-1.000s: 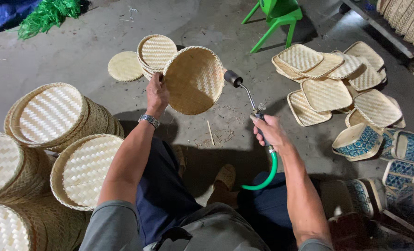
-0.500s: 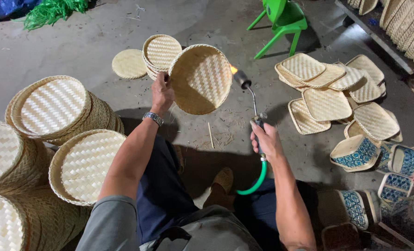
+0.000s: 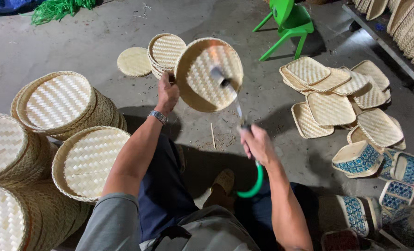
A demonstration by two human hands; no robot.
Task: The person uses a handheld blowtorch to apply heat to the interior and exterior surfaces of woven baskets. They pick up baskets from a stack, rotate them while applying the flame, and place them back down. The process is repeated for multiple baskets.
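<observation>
Left hand [image 3: 168, 91]: we find it closed on the rim of a round woven bamboo tray [image 3: 202, 79], thumb on the near edge, holding the tray upright above the floor with its hollow face turned to us.
Right hand [image 3: 258, 145]: wrapped tight around the handle of a gas torch [image 3: 230, 93]; the metal tube runs up from the fist to a nozzle that sits in front of the tray's face — an orange glow shows on the weave just above it.
Hose: a green hose [image 3: 253, 183] curls down from under the right fist.
Wrist: we note a metal watch [image 3: 158, 116] on the left arm.
Behind the tray: a short stack of small round trays [image 3: 162, 51], and one flat disc [image 3: 133, 61] just beside it on the concrete floor [image 3: 77, 42].
Left side: tall stacks of large round baskets [image 3: 58, 104], close together.
Right side: a loose heap of rectangular woven trays [image 3: 330, 100]; nearer us, blue-patterned baskets [image 3: 358, 159].
Far edge: a green plastic chair [image 3: 288, 23] — well apart from the hands.
</observation>
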